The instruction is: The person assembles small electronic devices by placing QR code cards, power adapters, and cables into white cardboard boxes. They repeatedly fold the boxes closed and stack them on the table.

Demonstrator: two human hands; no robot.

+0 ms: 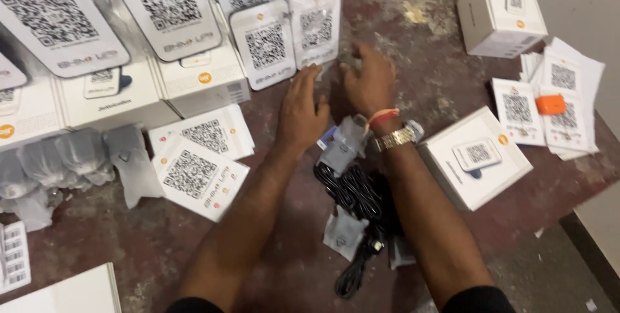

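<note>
Head view shows your left hand (pixel 302 113) flat on the table (pixel 420 3), fingers together, holding nothing; your right hand (pixel 369 80) spreads open, empty, just at its 3 o'clock. Both reach toward two code stands (pixel 286 39) at 12 o'clock. Black cables (pixel 354 193) and grey pouches (pixel 342 145) lie between your forearms at 6 o'clock

cables (pixel 354 198) between forearms | box (pixel 476 165) right | cards (pixel 200 161) left
</note>
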